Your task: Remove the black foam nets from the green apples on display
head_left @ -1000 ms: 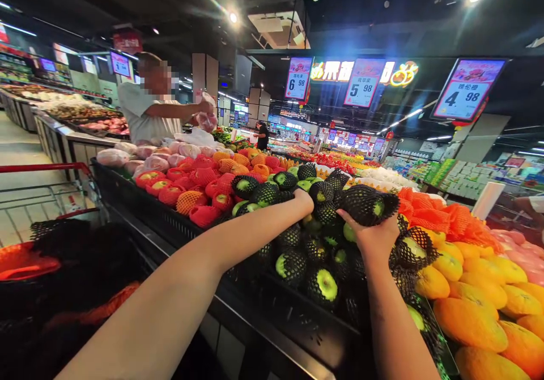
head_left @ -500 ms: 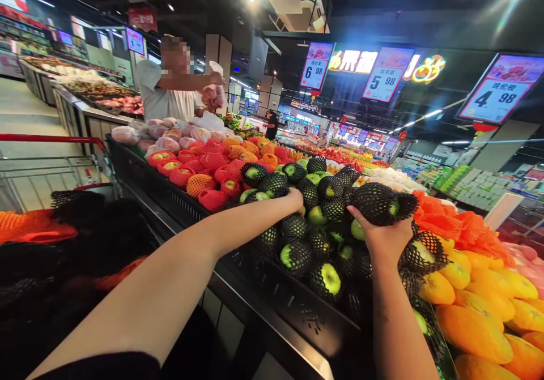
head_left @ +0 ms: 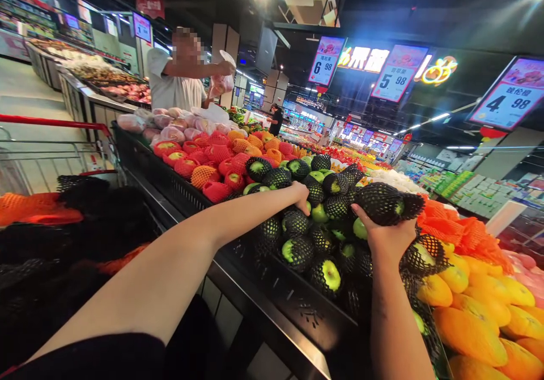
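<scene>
Hands among netted green apples on a supermarket fruit stand

Fruit stand (head_left: 272, 289) carried a heap of green apples in black foam nets (head_left: 297, 251), red-netted apples and yellow mangoes (head_left: 476, 323) beside them. Right hand (head_left: 389, 235) was raised above the heap, fingers curled closed around one black-netted apple (head_left: 380, 201). Left hand (head_left: 300, 194) rested down on the heap, fingers bent onto the netted apples; its grip could not be made out.
</scene>
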The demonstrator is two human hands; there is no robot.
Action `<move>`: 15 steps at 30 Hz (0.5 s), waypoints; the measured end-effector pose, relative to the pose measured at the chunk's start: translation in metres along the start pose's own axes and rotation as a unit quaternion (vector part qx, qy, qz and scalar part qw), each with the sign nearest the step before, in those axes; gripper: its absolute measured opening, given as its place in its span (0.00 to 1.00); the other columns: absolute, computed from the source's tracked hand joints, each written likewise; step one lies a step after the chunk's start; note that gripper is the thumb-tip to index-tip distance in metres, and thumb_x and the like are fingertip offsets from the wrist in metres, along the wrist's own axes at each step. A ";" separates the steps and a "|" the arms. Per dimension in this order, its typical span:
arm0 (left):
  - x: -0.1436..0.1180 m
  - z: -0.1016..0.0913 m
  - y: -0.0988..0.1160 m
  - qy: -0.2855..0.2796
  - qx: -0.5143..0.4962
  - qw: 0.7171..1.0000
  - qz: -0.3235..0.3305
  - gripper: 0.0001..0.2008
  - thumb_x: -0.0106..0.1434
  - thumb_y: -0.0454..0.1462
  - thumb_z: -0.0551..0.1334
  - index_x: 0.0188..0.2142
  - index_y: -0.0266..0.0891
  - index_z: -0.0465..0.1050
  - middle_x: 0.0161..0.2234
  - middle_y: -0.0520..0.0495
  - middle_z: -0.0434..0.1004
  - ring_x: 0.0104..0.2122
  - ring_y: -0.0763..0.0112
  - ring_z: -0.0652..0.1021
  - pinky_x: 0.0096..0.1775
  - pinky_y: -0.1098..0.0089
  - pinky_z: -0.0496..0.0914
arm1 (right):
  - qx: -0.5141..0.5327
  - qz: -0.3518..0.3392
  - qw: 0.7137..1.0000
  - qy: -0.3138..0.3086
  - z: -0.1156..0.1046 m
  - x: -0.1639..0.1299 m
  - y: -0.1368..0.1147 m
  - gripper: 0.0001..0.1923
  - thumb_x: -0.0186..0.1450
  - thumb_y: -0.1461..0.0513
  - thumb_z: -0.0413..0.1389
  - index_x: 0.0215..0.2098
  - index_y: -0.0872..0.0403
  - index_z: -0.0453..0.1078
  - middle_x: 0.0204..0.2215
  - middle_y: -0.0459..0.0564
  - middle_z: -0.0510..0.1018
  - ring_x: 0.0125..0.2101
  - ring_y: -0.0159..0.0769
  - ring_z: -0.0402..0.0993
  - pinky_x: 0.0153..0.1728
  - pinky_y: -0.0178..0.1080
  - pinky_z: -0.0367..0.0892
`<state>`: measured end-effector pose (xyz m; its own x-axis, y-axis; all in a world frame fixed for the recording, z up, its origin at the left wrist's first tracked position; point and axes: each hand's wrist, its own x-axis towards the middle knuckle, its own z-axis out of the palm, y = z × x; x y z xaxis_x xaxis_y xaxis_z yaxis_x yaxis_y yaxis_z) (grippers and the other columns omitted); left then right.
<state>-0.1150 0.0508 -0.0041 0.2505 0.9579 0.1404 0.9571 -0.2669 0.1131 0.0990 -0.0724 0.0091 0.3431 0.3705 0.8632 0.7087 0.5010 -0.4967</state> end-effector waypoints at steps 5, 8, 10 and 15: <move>0.002 -0.015 -0.007 -0.089 0.024 0.995 0.046 0.37 0.41 0.60 0.70 0.42 0.35 0.83 0.44 0.37 0.83 0.45 0.50 0.80 0.48 0.66 0.70 | -0.005 0.012 1.000 0.000 0.000 0.000 0.001 0.56 0.38 0.41 0.72 0.57 0.62 0.66 0.51 0.67 0.77 0.52 0.62 0.74 0.56 0.60 0.65; 0.004 -0.018 -0.011 -0.098 0.014 0.993 0.065 0.38 0.40 0.60 0.70 0.41 0.32 0.83 0.41 0.36 0.83 0.42 0.52 0.80 0.44 0.67 0.70 | -0.009 0.020 1.000 -0.002 0.000 0.000 0.001 0.56 0.38 0.41 0.72 0.57 0.62 0.66 0.51 0.67 0.77 0.52 0.61 0.74 0.56 0.59 0.66; 0.004 -0.020 -0.013 -0.087 0.005 0.993 0.077 0.37 0.41 0.60 0.69 0.39 0.30 0.83 0.39 0.35 0.83 0.38 0.54 0.80 0.40 0.67 0.69 | -0.015 0.028 0.999 -0.008 0.000 0.000 -0.001 0.56 0.38 0.41 0.72 0.57 0.61 0.66 0.51 0.66 0.77 0.52 0.61 0.74 0.55 0.59 0.66; -0.002 -0.030 -0.021 -0.055 -0.077 0.990 0.102 0.29 0.45 0.61 0.66 0.22 0.34 0.79 0.21 0.45 0.76 0.24 0.66 0.74 0.30 0.69 0.63 | -0.024 0.043 0.999 -0.012 -0.001 -0.002 -0.007 0.54 0.37 0.40 0.71 0.54 0.61 0.69 0.49 0.66 0.78 0.50 0.62 0.75 0.53 0.59 0.67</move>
<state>-0.1403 0.0514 0.0228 0.4596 0.8855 0.0688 0.8531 -0.4616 0.2430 0.0936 -0.0774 0.0111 0.3894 0.4302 0.8144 0.7063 0.4280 -0.5638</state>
